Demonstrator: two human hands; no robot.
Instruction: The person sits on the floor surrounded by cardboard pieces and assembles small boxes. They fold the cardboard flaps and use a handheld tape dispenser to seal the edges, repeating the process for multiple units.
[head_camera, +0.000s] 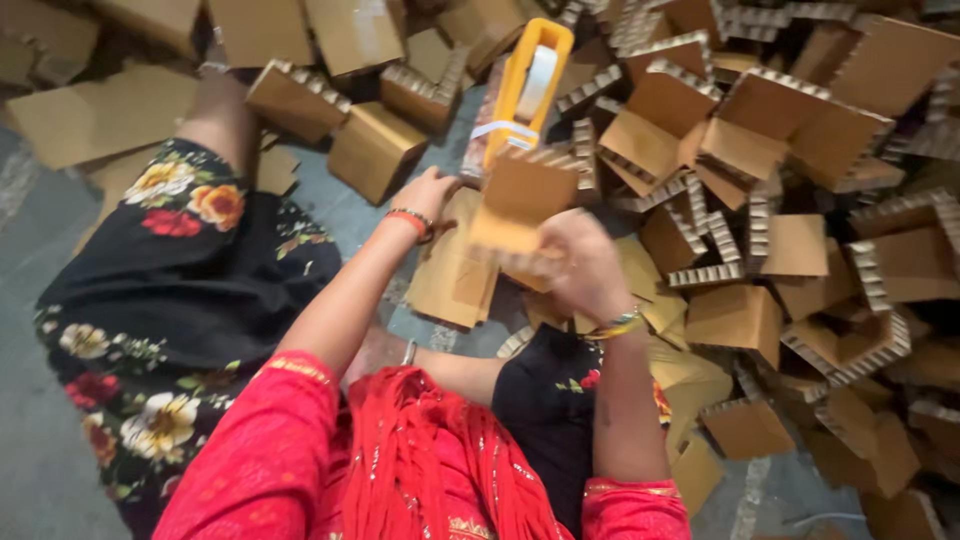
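head view caught it dead centre: a small brown cardboard piece, flat-faced with a zigzag corrugated edge along its top, sat between both hands just above the person's lap. the right hand was closed around its lower right corner, fingers curled tight on the board, though motion blur smeared the fingertips. the left hand was bunched at the piece's left edge, beside the base of a yellow plastic tape dispenser; whether it gripped the dispenser, the cardboard or both, i could not tell. the dispenser rose straight behind the piece, a long smooth frame with a pale roll of tape in its upper end and a strip of tape across its lower part.

red thread and a bangle circled the left wrist, a green-and-gold bangle the right. under the hands lay a flattened stack of tan card sheets. to the right, a heap of folded corner pieces piled up, matte brown faces, ridged honeycomb edges showing pale. more boxy pieces lay ahead on the grey floor. black floral fabric covered the folded legs, red sleeves nearest the camera.
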